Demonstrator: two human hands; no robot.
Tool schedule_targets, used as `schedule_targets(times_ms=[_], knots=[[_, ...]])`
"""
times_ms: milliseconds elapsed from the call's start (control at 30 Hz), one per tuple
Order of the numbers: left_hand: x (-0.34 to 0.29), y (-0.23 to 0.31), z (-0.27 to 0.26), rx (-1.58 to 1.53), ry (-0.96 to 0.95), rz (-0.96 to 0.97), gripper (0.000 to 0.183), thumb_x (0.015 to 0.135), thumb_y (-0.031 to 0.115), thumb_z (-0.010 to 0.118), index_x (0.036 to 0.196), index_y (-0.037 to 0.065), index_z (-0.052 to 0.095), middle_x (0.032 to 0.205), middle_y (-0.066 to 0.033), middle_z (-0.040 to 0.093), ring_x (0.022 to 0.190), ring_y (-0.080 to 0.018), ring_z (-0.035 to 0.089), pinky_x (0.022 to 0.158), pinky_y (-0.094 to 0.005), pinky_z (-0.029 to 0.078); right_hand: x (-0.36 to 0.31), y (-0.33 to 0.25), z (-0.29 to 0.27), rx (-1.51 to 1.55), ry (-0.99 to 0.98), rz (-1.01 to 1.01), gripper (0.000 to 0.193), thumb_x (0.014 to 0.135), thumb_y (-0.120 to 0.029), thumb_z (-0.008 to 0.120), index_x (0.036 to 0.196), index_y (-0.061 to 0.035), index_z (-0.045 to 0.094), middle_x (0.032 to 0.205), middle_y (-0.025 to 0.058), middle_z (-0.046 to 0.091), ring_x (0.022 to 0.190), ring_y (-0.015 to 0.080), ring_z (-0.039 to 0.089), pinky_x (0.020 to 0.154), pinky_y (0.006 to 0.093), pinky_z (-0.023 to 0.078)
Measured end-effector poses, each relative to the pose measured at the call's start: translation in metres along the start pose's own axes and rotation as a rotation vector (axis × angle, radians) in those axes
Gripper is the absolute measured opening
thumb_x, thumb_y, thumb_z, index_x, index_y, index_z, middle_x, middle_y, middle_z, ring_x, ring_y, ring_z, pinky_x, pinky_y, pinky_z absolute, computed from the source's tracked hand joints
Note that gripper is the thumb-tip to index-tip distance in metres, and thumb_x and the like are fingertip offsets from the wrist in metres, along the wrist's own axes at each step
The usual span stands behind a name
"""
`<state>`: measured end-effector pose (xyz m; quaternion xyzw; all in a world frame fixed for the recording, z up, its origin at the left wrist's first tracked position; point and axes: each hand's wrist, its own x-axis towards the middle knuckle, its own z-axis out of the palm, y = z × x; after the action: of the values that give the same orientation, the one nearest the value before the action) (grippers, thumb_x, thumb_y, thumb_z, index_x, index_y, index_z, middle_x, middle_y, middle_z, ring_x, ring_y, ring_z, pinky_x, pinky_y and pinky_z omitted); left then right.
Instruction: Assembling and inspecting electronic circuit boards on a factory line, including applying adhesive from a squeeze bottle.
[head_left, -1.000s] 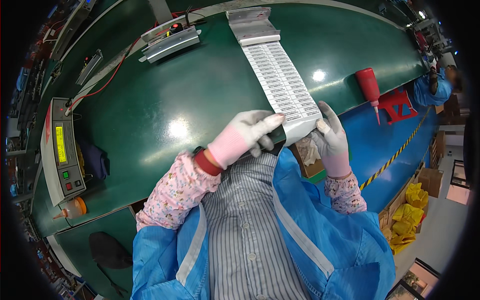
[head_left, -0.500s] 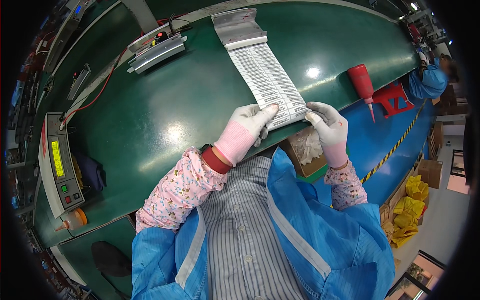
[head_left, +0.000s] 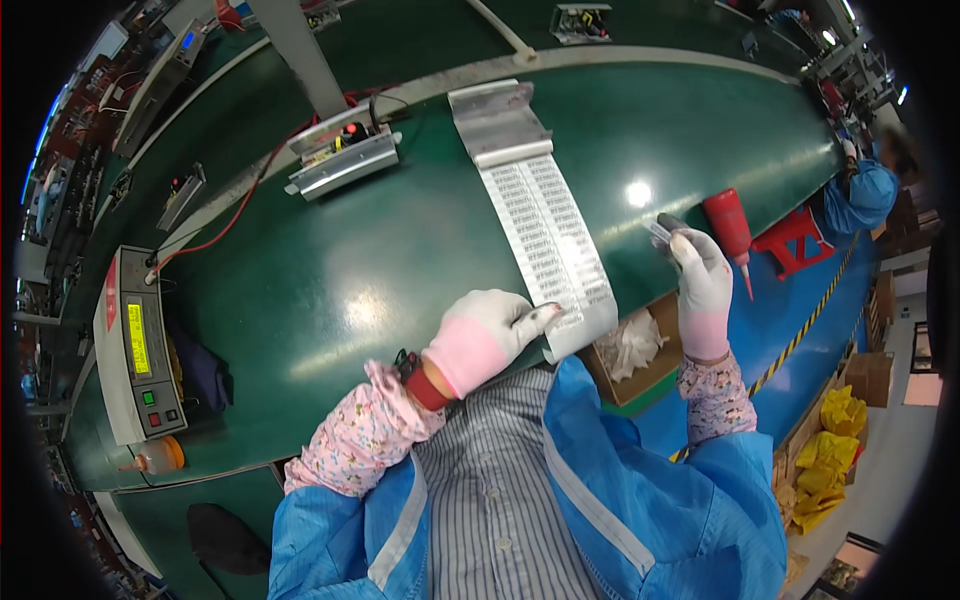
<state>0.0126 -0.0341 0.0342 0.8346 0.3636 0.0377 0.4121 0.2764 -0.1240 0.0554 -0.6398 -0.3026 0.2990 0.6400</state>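
A strip of white printed labels (head_left: 545,235) in two columns runs down the bench from a grey metal holder (head_left: 498,118). Its lower end curls over the bench's near edge. My left hand (head_left: 488,335), in a white glove with a pink cuff, pinches the strip's left edge near that end, thumb on top. Raised off to the right of the strip, my right hand (head_left: 706,285), gloved alike, is closed on a small label (head_left: 658,232) at its fingertips. The label's far side looks dark.
A red squeeze bottle (head_left: 727,222) lies by the bench's right edge, beside a red stool (head_left: 792,243). Below that edge sits a cardboard box (head_left: 668,318) with crumpled backing. A metal-cased unit (head_left: 345,165) and a meter (head_left: 135,345) stand left. A co-worker (head_left: 862,195) is far right.
My right hand has left the strip and moved right and up, now with a small label in its fingers. The left hand stays at the strip's end. The view has shifted.
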Motion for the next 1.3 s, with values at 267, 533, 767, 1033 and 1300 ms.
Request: schedule_targets(times_ms=[267,533,767,1033,1300], knots=[[0.031,-0.03,-0.007,0.097,0.503,0.495,0.03,0.091,0.037,0.067,0.106,0.011,0.071,0.113,-0.0072,0.066,0.105,-0.028,0.06,0.099,-0.0456,0.046,0.187,0.019,0.098,-0.106,-0.106,-0.097,0.043,0.098,-0.019,0.065,0.129,0.0098,0.06,0.114,0.0155,0.068,0.102,0.0196,0.064,0.094,0.0284,0.052],[0.029,-0.055,-0.043,0.153,0.369,0.562,0.029,0.093,0.038,0.062,0.105,0.012,0.07,0.118,-0.01,0.062,0.114,-0.0299,0.055,0.118,-0.0525,0.03,0.375,0.021,0.211,-1.174,0.008,-0.712,0.074,0.082,-0.014,0.071,0.151,-0.0199,0.045,0.129,0.0139,0.063,0.11,0.0394,0.062,0.092,0.0445,0.052],[0.022,-0.07,-0.045,0.064,0.403,0.537,0.027,0.092,0.034,0.062,0.103,0.01,0.07,0.122,-0.0112,0.059,0.118,-0.0305,0.053,0.121,-0.0529,0.029,0.476,0.051,0.227,-1.455,0.057,-1.138,0.081,0.081,-0.002,0.066,0.155,-0.0182,0.037,0.135,0.0119,0.057,0.116,0.0372,0.059,0.096,0.0446,0.05],[0.012,-0.072,-0.046,0.006,0.444,0.549,0.026,0.091,0.032,0.063,0.103,0.01,0.069,0.12,-0.0114,0.06,0.12,-0.0313,0.053,0.123,-0.0541,0.026,0.387,-0.016,0.243,-1.449,-0.069,-0.694,0.077,0.084,0.005,0.063,0.154,-0.019,0.041,0.111,0.0116,0.066,0.105,0.0292,0.066,0.094,0.0377,0.053],[-0.016,-0.056,-0.039,-0.007,0.638,0.612,0.028,0.09,0.027,0.07,0.111,0.009,0.069,0.122,-0.0123,0.062,0.118,-0.0316,0.058,0.12,-0.0533,0.033,0.2,-0.075,0.236,-0.444,-0.101,-0.94,0.077,0.085,0.008,0.068,0.154,-0.0088,0.04,0.112,0.0114,0.067,0.096,0.0194,0.066,0.087,0.031,0.055]])
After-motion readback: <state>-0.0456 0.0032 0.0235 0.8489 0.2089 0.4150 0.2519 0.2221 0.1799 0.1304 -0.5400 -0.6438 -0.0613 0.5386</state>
